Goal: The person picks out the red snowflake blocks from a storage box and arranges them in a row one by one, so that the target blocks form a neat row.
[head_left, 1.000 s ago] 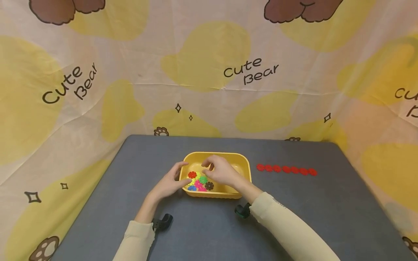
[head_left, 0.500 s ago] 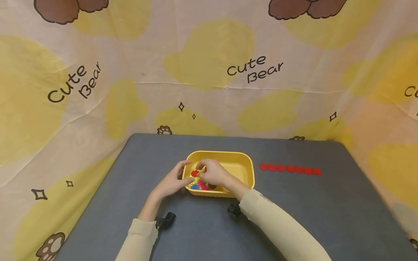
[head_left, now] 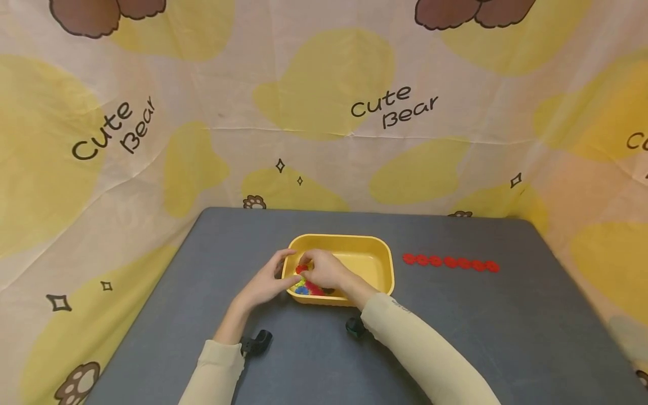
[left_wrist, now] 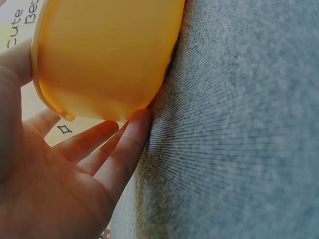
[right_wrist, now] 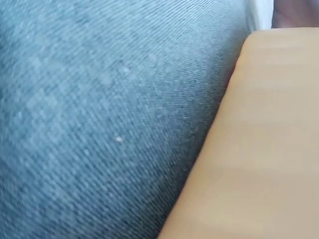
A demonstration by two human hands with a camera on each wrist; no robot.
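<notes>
A yellow plastic bin (head_left: 372,264) holds several small flower-shaped plastic discs (head_left: 302,290), blue, pink, yellow and dark, heaped at its left end. My left hand (head_left: 263,284) grips the bin's left end, thumb over the rim and fingers against the outer wall, as the left wrist view shows. Inside the bin, my right hand (head_left: 328,271) has its thumb and index finger around a red flower-shaped disc (head_left: 301,269), which partly shows between the fingertips. In the right wrist view only the bin's outer wall (right_wrist: 259,139) and the table cloth appear; the fingers are hidden there.
Several red discs (head_left: 450,262) lie in a straight row on the grey cloth-covered table (head_left: 455,326), right of the bin. A printed curtain (head_left: 324,101) with "Cute Bear" lettering hangs behind the table and along its sides.
My right hand has moved left and down inside the bin, and its fingertips have closed in around the red disc. The left hand stays on the bin's left end.
</notes>
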